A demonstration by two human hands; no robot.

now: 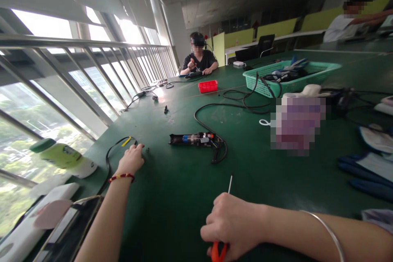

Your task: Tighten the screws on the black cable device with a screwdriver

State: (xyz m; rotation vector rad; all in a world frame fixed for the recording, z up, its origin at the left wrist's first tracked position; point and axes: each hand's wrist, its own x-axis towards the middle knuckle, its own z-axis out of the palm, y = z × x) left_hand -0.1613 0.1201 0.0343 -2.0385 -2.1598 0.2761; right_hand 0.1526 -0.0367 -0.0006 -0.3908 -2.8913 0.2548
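My right hand is wrapped around a screwdriver with an orange handle. Its thin metal shaft sticks out past the hand, pointing away from me. On the table at the left, my left hand has its fingers curled down; what they hold, if anything, is hidden. A tiny dark piece lies just right of those fingers. Beyond both hands lies a black tube-shaped corded device, its inner parts and wires exposed. A black cable with a yellow tag runs beside my left hand.
A red tray and a green basket full of dark items stand farther back. A bottle leans left, near the railing. Blue-and-white gloves lie right. One person works across the table; another is far right.
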